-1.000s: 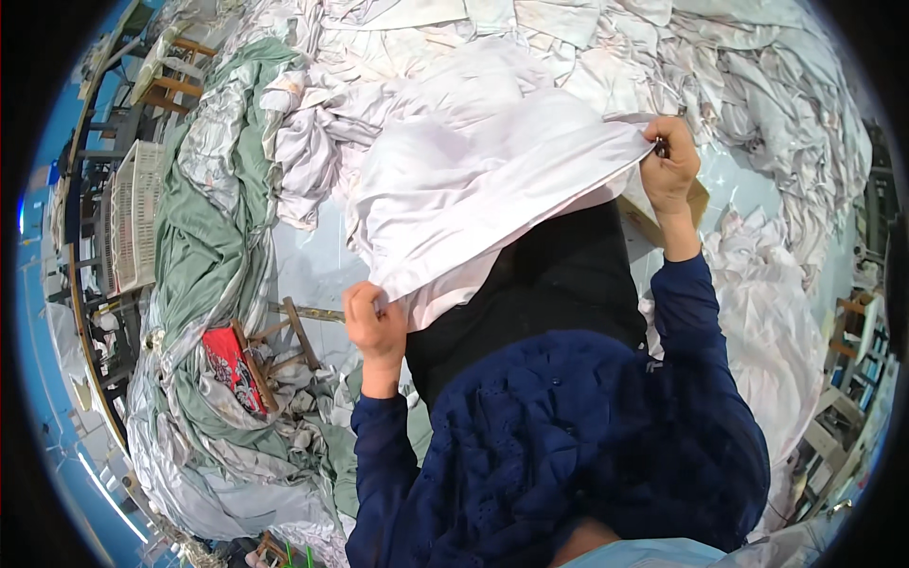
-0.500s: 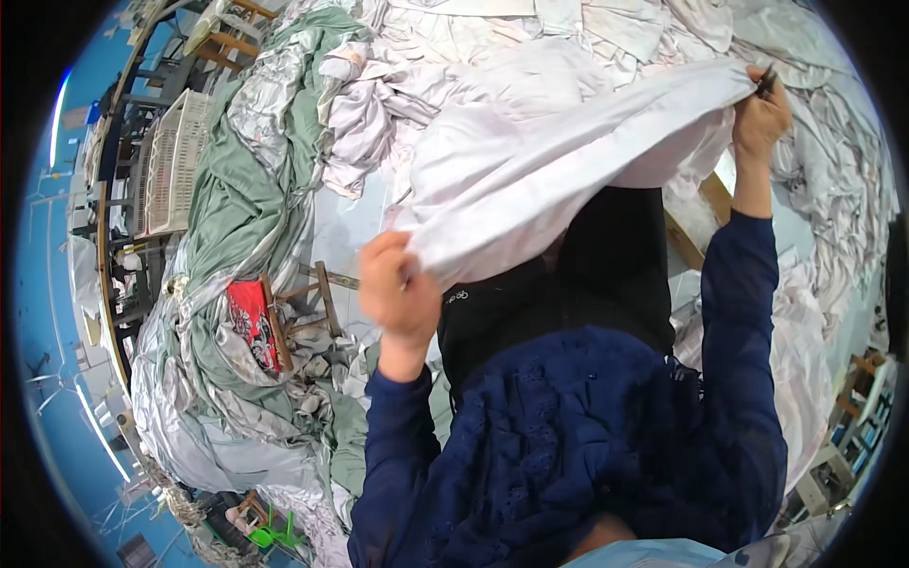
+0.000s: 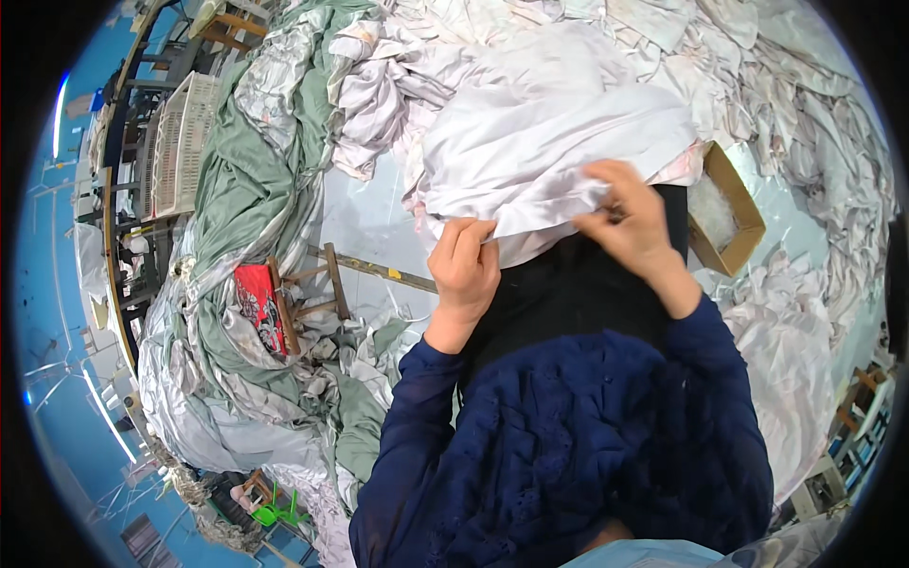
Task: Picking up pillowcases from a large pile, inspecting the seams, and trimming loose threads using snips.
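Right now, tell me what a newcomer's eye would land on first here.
First, the white cloth bunched at the centre, its near edge pinched by the left hand and the right hand. Next, the heaps of white fabric all around, and the green fabric draped at left. A red cushioned stool stands out lower left; an open cardboard box sits right.

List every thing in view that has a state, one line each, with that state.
left hand: closed on the edge of the white cloth.
right hand: pinching the same edge, close to the left hand.
white cloth: bunched and creased, held up at its near edge.
cardboard box: open, something white inside.
green cloth: heaped, crumpled.
wooden stool: tipped on its side.
white basket: tilted on the pile.
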Tool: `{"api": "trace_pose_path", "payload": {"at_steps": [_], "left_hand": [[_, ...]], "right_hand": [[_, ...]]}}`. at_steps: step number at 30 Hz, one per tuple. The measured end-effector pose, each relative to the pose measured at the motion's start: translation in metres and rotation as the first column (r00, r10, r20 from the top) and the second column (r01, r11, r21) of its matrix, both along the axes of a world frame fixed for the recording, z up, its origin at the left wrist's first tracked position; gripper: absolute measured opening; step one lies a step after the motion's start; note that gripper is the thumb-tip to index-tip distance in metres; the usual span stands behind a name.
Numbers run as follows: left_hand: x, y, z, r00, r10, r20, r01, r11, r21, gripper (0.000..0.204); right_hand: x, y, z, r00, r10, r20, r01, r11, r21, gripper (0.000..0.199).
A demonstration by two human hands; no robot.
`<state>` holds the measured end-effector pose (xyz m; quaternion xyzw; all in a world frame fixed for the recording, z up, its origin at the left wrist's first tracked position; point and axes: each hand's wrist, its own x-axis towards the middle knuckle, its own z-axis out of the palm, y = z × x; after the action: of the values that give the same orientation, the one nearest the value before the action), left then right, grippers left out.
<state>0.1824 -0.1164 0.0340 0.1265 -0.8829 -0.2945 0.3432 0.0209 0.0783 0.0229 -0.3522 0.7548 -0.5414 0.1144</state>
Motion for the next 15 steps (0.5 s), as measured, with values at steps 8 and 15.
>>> {"api": "trace_pose_path", "payload": {"at_steps": [8, 15], "left_hand": [[0.011, 0.003, 0.009, 0.998, -0.016, -0.053, 0.02, 0.997, 0.07, 0.026], [0.019, -0.033, -0.016, 0.941, 0.143, 0.307, -0.137, 0.99, -0.04, 0.024]], "right_hand": [[0.017, -0.056, 0.028, 0.853, -0.053, -0.519, -0.07, 0.974, -0.215, 0.047], [0.007, -0.032, 0.083, 0.824, 0.006, -0.566, -0.147, 0.968, -0.204, 0.042]]}}
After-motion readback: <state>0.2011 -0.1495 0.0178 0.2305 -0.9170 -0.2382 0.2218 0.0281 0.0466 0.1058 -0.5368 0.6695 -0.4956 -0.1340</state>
